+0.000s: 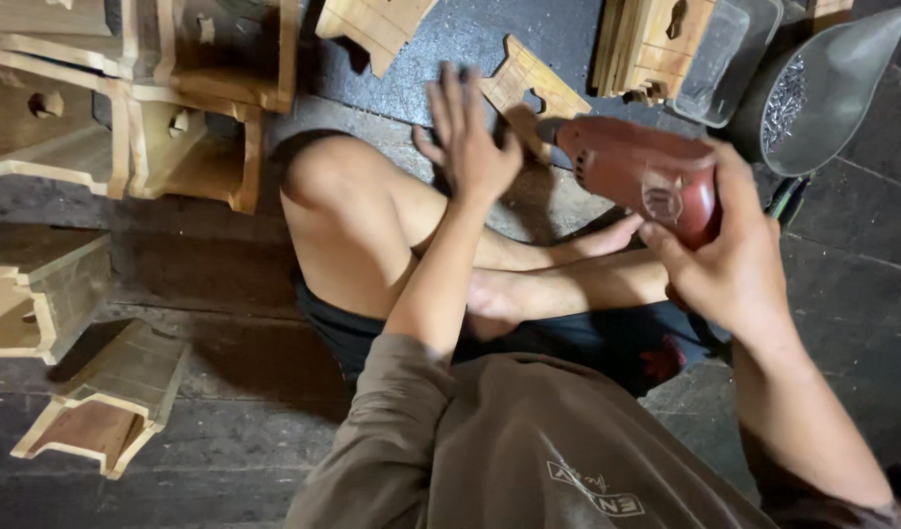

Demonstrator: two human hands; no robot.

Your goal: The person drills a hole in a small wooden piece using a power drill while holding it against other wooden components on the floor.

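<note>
the right hand (730, 260) grips a red power drill (646, 176) at the right centre of the frame, fingers wrapped tight around its handle, its nose pointing left. the left hand (467, 137) hovers open at the upper centre, fingers spread and holding nothing, just beside the drill's tip and over a notched wooden piece (529, 83) lying on the dark floor (225, 431). the person sits cross-legged (bare knees in the middle of the frame). small wooden stools (97, 127) crowd the upper left and left edge. a grey scoop of screws (813, 93) sits at the upper right, beside a clear plastic tray (730, 54).
</note>
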